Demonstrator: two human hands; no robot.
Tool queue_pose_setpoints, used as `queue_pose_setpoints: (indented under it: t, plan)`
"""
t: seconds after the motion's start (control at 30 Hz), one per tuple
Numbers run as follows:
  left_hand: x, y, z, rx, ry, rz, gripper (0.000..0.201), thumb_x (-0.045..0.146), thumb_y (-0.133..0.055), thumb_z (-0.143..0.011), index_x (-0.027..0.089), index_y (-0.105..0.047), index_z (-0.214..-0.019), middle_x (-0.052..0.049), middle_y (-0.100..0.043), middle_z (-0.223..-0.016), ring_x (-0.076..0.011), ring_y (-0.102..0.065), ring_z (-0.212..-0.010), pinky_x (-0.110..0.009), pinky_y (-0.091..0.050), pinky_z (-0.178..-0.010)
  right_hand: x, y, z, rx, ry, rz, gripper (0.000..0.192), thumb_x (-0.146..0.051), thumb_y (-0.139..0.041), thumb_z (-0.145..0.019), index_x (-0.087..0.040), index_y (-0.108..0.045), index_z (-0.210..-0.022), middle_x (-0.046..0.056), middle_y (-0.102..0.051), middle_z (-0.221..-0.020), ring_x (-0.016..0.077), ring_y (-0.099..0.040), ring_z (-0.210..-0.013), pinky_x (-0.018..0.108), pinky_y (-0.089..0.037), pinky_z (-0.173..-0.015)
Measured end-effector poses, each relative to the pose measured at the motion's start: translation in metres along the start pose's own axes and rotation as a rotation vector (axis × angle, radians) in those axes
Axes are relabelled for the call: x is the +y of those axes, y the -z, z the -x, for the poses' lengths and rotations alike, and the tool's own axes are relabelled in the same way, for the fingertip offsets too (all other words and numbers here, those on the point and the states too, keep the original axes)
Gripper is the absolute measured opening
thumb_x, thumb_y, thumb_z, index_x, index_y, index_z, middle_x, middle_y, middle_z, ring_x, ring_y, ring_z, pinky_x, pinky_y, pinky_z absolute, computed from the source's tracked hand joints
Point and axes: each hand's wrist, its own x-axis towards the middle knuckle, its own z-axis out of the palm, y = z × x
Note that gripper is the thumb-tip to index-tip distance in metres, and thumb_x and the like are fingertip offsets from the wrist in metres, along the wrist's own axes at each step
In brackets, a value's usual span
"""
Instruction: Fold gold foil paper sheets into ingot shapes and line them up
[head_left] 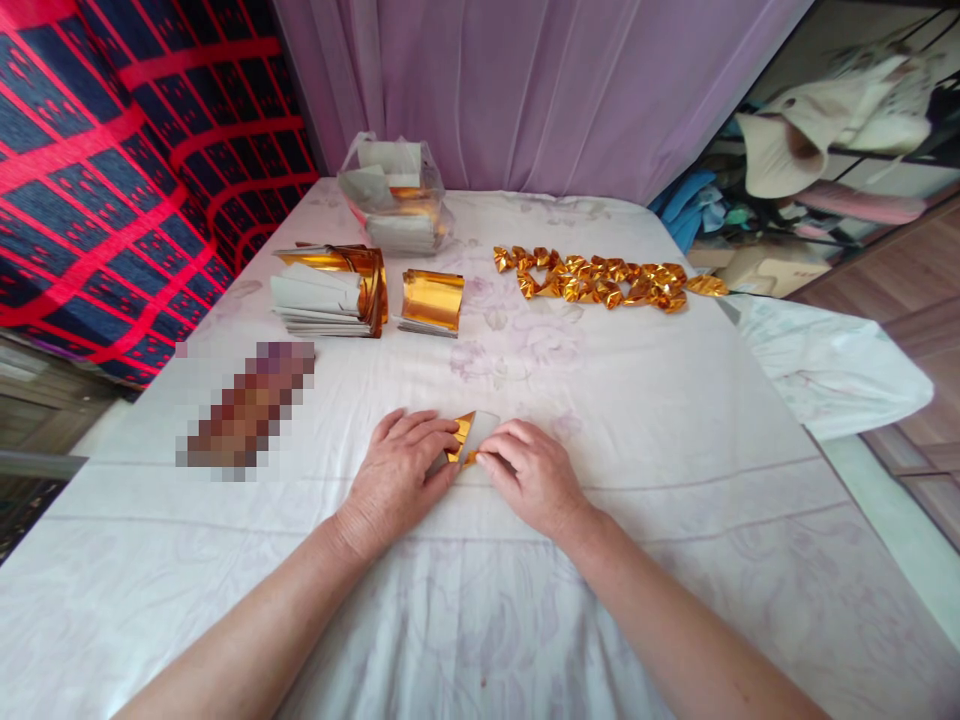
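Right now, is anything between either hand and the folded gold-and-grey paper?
Nothing visible: the left hand rests over part of the gold-and-grey paper, and the right hand pinches its near edge. The small gold-topped stack lies beyond both hands.

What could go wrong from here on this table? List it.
The gold-faced sheet could crease unevenly: the right hand pinches its edge while the left hand lies over it, partly hiding it.
The shiny gold pieces might drop, since their right end reaches the edge of the table.
The larger sheet stack could slip, its sheets lying unevenly.
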Motion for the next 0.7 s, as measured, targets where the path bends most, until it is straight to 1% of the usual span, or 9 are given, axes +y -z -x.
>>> queue_pose_setpoints:
  t: [0.3, 0.57, 0.7]
  plan:
    - [-0.001, 0.0001, 0.0014, 0.0, -0.006, 0.009, 0.018, 0.027, -0.06, -0.088, 0.026, -0.065, -0.105, -0.003, -0.068, -0.122, -0.0261, -0.055, -0.121, -0.053, -0.032, -0.108, -0.0055, -0.0016, -0.0017, -0.01, -0.046, 0.069, 0.011, -0.02, -0.06, -0.088, -0.02, -0.063, -0.078, 0.002, -0.063, -0.08, 0.0163, -0.06, -0.078, 0.028, -0.044, -0.072]
    - [-0.0005, 0.0008, 0.0016, -0.007, -0.01, 0.013, 0.017, 0.025, -0.056, -0.089, 0.025, -0.065, -0.104, -0.003, -0.068, -0.123, -0.0261, -0.055, -0.121, -0.053, -0.032, -0.108, -0.0075, -0.0017, -0.0027, -0.001, -0.056, 0.087, 0.015, -0.02, -0.057, -0.089, -0.021, -0.061, -0.075, 0.002, -0.063, -0.078, 0.0165, -0.059, -0.076, 0.029, -0.043, -0.069]
    - [0.0, 0.0015, 0.0016, 0.0, -0.014, 0.016, 0.018, 0.031, -0.054, -0.092, 0.025, -0.065, -0.105, -0.003, -0.068, -0.122, -0.0256, -0.055, -0.121, -0.052, -0.032, -0.108, -0.0079, -0.0018, -0.0031, 0.0, -0.057, 0.101, 0.015, -0.02, -0.057, -0.088, -0.021, -0.06, -0.074, 0.002, -0.062, -0.077, 0.0166, -0.059, -0.075, 0.029, -0.042, -0.068]
